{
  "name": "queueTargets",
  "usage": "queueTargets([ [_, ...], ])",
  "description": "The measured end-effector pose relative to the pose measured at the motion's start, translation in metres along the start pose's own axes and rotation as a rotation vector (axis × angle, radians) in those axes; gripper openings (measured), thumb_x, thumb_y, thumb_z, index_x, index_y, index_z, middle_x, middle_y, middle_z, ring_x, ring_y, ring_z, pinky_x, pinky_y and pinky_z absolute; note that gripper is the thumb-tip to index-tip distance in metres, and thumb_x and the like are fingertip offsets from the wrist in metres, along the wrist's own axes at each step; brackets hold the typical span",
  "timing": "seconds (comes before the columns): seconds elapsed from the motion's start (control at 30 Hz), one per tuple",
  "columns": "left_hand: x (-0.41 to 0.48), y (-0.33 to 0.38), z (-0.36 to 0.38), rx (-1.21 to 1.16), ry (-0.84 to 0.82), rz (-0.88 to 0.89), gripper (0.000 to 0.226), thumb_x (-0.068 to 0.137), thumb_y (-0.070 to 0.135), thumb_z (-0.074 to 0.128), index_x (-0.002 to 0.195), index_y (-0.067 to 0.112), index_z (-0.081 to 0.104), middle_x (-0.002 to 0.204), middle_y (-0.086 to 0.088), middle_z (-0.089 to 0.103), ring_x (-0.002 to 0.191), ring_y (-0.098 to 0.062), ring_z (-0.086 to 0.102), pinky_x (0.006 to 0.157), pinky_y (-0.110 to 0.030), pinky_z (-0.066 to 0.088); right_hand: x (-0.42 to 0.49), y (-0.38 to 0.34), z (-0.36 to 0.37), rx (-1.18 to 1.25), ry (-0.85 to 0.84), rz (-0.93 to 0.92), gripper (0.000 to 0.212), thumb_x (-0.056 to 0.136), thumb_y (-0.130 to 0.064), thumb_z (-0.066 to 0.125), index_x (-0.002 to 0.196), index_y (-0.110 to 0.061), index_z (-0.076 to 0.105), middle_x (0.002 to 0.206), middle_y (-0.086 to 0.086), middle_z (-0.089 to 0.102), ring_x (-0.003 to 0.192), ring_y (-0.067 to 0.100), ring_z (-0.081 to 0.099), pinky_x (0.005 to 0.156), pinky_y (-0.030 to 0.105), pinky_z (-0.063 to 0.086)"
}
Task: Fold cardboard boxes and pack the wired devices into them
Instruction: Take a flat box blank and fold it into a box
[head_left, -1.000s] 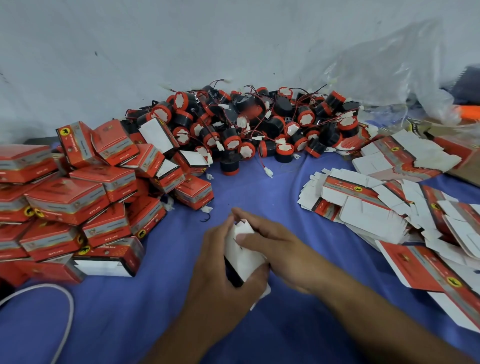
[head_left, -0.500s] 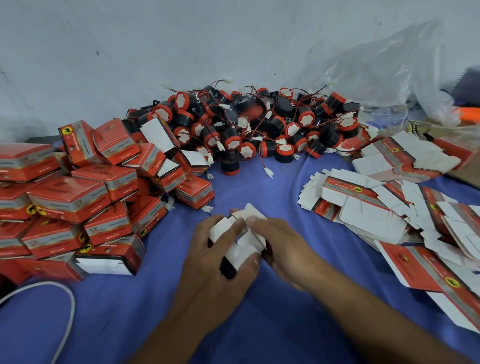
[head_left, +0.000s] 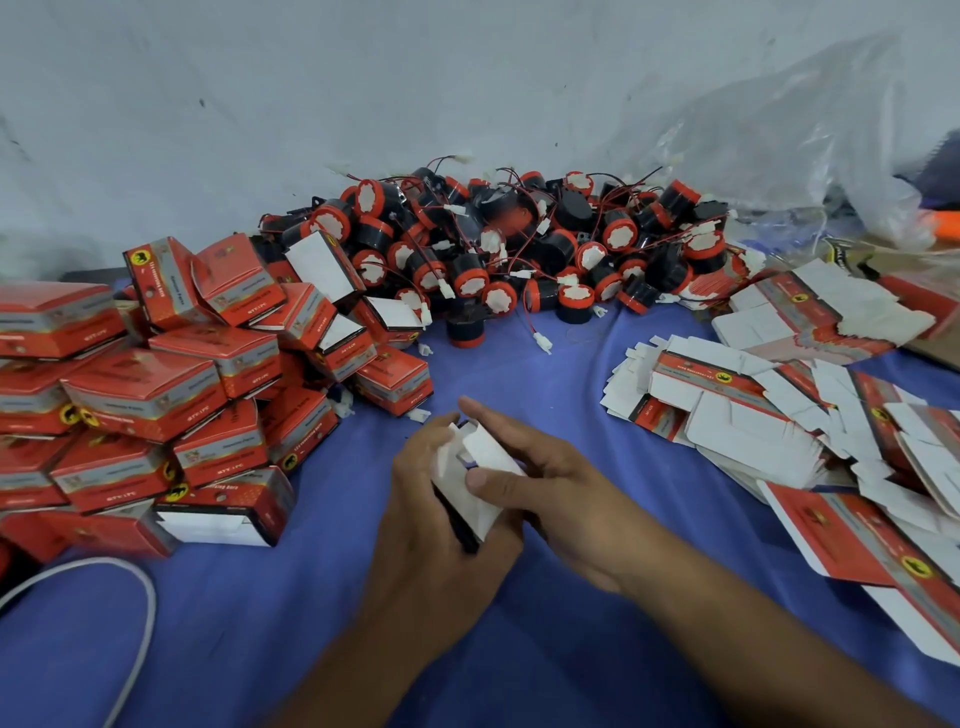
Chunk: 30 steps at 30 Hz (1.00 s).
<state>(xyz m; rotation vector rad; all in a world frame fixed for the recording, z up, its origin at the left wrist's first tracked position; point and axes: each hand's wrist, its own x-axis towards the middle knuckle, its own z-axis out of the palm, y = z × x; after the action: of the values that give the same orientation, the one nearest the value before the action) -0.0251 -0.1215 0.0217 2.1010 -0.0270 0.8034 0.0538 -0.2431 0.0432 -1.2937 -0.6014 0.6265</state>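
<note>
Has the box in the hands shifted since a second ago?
Yes, slightly: the box has moved away from the person, toward the lone black device standing ahead of it.

The left hand (head_left: 431, 519) and right hand (head_left: 561, 491) hide much of the box (head_left: 489, 453).

On cloth (head_left: 234, 623), dead centre, box (head_left: 470, 483) between left hand (head_left: 431, 525) (at 7) and right hand (head_left: 566, 493) (at 4). At 9, folded boxes (head_left: 156, 384) piled. At 12, devices (head_left: 519, 249) heaped against wall (head_left: 260, 104). At 3, blanks (head_left: 779, 415) spread flat. At 1, bag (head_left: 779, 156) behind blanks. At 8, cable (head_left: 150, 597).
</note>
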Motion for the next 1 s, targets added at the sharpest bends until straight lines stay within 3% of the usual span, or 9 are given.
queueTargets([
  [0.07, 0.001, -0.001, 0.0, 0.015, -0.01, -0.017, 0.079, 0.073, 0.022, 0.076, 0.141, 0.019, 0.036, 0.138, 0.026, 0.038, 0.122, -0.007, 0.054, 0.087, -0.032, 0.055, 0.0, 0.004, -0.001, -0.018, 0.035, -0.005, 0.054, 0.087, -0.016, 0.07, 0.128, -0.051, 0.062, 0.121, -0.014, 0.07, 0.11, 0.006, 0.067, 0.088, 0.021, 0.053],
  [0.13, 0.001, -0.001, 0.0, 0.058, -0.034, -0.017, 0.076, 0.073, 0.025, 0.074, 0.141, 0.017, 0.042, 0.139, 0.011, 0.046, 0.127, -0.012, 0.051, 0.095, -0.033, 0.051, 0.0, 0.007, 0.001, -0.035, 0.061, -0.014, 0.055, 0.087, -0.013, 0.069, 0.127, -0.05, 0.063, 0.117, -0.012, 0.072, 0.106, 0.007, 0.068, 0.087, 0.021, 0.054],
  [0.27, 0.003, -0.001, -0.001, 0.092, -0.037, 0.019, 0.071, 0.071, 0.023, 0.074, 0.136, 0.008, 0.049, 0.138, -0.001, 0.048, 0.126, -0.017, 0.051, 0.097, -0.017, 0.045, 0.001, 0.009, 0.005, -0.054, 0.123, -0.03, 0.054, 0.083, -0.013, 0.068, 0.127, -0.045, 0.065, 0.129, -0.011, 0.066, 0.115, 0.007, 0.065, 0.091, 0.022, 0.053],
  [0.37, 0.002, -0.001, 0.0, 0.115, -0.056, 0.054, 0.069, 0.072, 0.026, 0.075, 0.133, 0.003, 0.051, 0.136, -0.005, 0.048, 0.124, -0.022, 0.052, 0.095, -0.027, 0.049, 0.001, 0.009, 0.008, -0.059, 0.19, -0.031, 0.055, 0.083, -0.003, 0.065, 0.121, -0.042, 0.071, 0.127, -0.011, 0.066, 0.116, 0.009, 0.063, 0.1, 0.03, 0.051],
  [0.47, 0.001, 0.0, -0.001, 0.14, -0.05, 0.068, 0.069, 0.076, 0.038, 0.067, 0.132, 0.001, 0.051, 0.135, -0.008, 0.051, 0.122, -0.023, 0.054, 0.093, -0.035, 0.052, 0.0, 0.008, 0.013, -0.111, 0.268, -0.044, 0.058, 0.087, 0.008, 0.059, 0.115, -0.041, 0.072, 0.115, -0.019, 0.067, 0.11, 0.001, 0.063, 0.094, 0.022, 0.05],
  [0.6, 0.001, 0.0, -0.001, 0.161, -0.047, 0.069, 0.07, 0.076, 0.04, 0.062, 0.131, -0.002, 0.052, 0.135, -0.012, 0.052, 0.124, -0.026, 0.054, 0.094, -0.04, 0.053, -0.002, 0.008, 0.017, -0.203, 0.272, -0.078, 0.043, 0.097, -0.008, 0.062, 0.124, -0.041, 0.065, 0.123, -0.014, 0.06, 0.111, -0.008, 0.058, 0.093, 0.012, 0.046],
  [0.8, 0.001, 0.0, 0.001, 0.192, -0.047, 0.053, 0.066, 0.074, 0.025, 0.074, 0.13, -0.002, 0.054, 0.133, -0.012, 0.054, 0.122, -0.027, 0.056, 0.091, -0.044, 0.054, -0.001, 0.008, 0.014, -0.291, 0.273, -0.05, 0.043, 0.1, -0.012, 0.058, 0.128, -0.045, 0.06, 0.123, -0.016, 0.06, 0.113, -0.008, 0.057, 0.099, 0.016, 0.044],
  [1.0, 0.001, 0.0, 0.0, 0.189, -0.05, 0.052, 0.073, 0.074, 0.031, 0.073, 0.136, -0.001, 0.05, 0.132, -0.012, 0.055, 0.121, -0.028, 0.056, 0.089, -0.047, 0.055, 0.0, 0.007, 0.009, -0.357, 0.273, 0.012, 0.045, 0.102, -0.019, 0.055, 0.146, -0.031, 0.05, 0.134, -0.019, 0.06, 0.12, -0.007, 0.056, 0.109, 0.026, 0.044],
])
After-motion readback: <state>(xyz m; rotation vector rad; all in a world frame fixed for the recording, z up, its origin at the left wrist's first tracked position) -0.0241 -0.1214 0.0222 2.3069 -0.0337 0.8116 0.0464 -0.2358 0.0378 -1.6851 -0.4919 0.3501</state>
